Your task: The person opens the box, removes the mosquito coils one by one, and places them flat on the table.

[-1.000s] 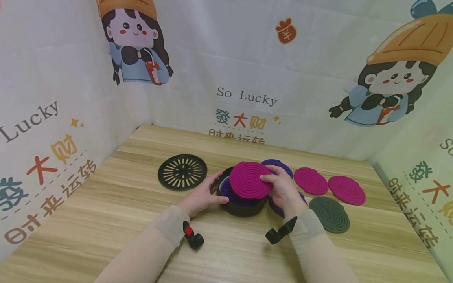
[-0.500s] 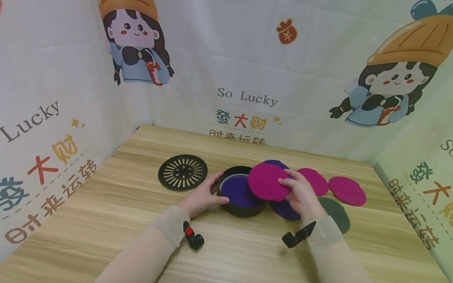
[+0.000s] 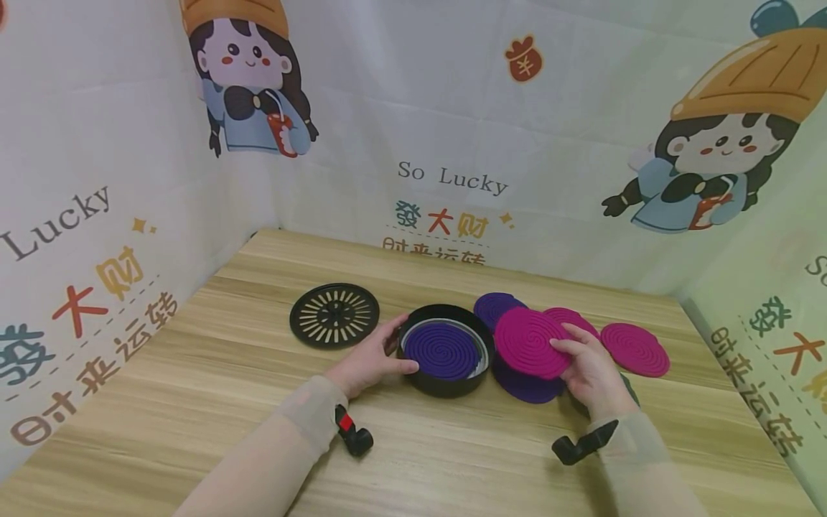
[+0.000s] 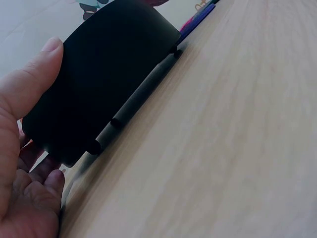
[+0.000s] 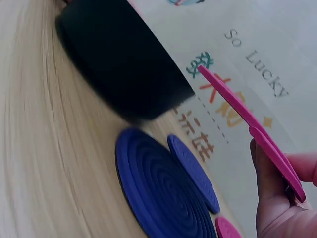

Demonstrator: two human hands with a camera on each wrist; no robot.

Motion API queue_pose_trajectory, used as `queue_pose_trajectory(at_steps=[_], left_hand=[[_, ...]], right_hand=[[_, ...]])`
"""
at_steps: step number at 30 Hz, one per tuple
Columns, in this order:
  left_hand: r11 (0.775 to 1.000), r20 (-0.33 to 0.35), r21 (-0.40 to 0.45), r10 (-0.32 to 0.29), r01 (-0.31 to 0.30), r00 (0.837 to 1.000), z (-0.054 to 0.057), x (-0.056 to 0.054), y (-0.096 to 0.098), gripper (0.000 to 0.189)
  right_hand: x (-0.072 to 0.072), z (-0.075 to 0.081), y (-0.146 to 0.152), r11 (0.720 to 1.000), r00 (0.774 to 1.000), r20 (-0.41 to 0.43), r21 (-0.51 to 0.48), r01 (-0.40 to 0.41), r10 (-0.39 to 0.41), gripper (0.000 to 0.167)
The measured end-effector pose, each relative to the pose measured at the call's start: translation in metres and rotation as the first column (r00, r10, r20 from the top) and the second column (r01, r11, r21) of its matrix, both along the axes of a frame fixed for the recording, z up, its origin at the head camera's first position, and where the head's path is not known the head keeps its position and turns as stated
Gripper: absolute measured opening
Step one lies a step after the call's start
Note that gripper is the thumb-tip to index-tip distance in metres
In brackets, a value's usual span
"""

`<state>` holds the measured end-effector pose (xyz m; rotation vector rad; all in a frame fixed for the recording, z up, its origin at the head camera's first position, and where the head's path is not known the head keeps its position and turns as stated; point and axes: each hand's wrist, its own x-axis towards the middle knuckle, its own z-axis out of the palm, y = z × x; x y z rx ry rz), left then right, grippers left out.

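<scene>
My right hand [image 3: 593,377] pinches a pink mosquito coil [image 3: 528,342] by its right edge, thumb on top. The coil is raised and seen edge-on in the right wrist view, where two purple coils [image 5: 163,186] lie below it. With my left hand [image 3: 368,365] I hold the left side of a round black mosquito coil holder [image 3: 446,388], thumb at its near rim. Inside the holder, a purple mosquito coil [image 3: 442,350] lies flat. The left wrist view shows my thumb [image 4: 37,77] against the holder's dark wall, with the other fingers partly hidden behind it.
A black slotted lid [image 3: 334,316] lies left of the holder. Right of it are a purple coil [image 3: 494,308] at the back and another purple coil [image 3: 528,390] in front. Farther right lie two pink coils [image 3: 635,350] and a green coil [image 3: 630,390], mostly hidden by my right hand.
My right hand has carried the pink coil rightward from over the holder, uncovering the purple coil inside. The left hand and the holder have stayed in place.
</scene>
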<state>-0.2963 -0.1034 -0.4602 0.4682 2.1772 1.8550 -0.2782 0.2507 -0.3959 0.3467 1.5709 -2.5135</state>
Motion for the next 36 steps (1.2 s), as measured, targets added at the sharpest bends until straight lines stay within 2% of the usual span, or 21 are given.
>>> queue_pose_trajectory(at_steps=[2, 5, 8, 13, 18, 25, 36], left_hand=[[1.0, 0.007, -0.001, -0.003, 0.003, 1.0, 0.003, 0.001, 0.0, 0.097], [1.0, 0.019, -0.004, -0.012, 0.012, 1.0, 0.017, 0.008, 0.001, 0.096], [1.0, 0.03, -0.016, -0.013, 0.014, 0.999, 0.02, 0.009, 0.002, 0.097], [1.0, 0.013, -0.028, 0.001, -0.001, 1.0, 0.006, -0.001, 0.003, 0.097], [0.999, 0.0, -0.032, 0.005, -0.005, 1.0, 0.004, -0.001, 0.003, 0.097], [1.0, 0.002, -0.023, 0.007, -0.007, 1.0, 0.004, 0.001, 0.003, 0.096], [0.999, 0.01, -0.022, 0.028, -0.028, 1.0, 0.0, 0.002, 0.0, 0.096]], right_hand=[[0.002, -0.001, 0.007, 1.0, 1.0, 0.01, -0.016, 0.014, -0.014, 0.041], [0.005, -0.003, 0.019, 0.999, 0.999, 0.011, -0.039, 0.034, -0.033, 0.041], [0.009, -0.005, 0.03, 0.997, 0.999, -0.003, -0.053, 0.047, -0.047, 0.038], [0.015, -0.008, 0.05, 0.993, 0.997, -0.032, -0.097, 0.07, -0.074, 0.036], [0.02, -0.015, 0.072, 0.986, 0.995, -0.05, -0.145, 0.083, -0.091, 0.032], [0.03, -0.021, 0.098, 0.973, 0.995, -0.033, -0.216, 0.083, -0.093, 0.033], [0.041, -0.025, 0.123, 0.934, 0.993, 0.0, -0.34, 0.112, -0.119, 0.034]])
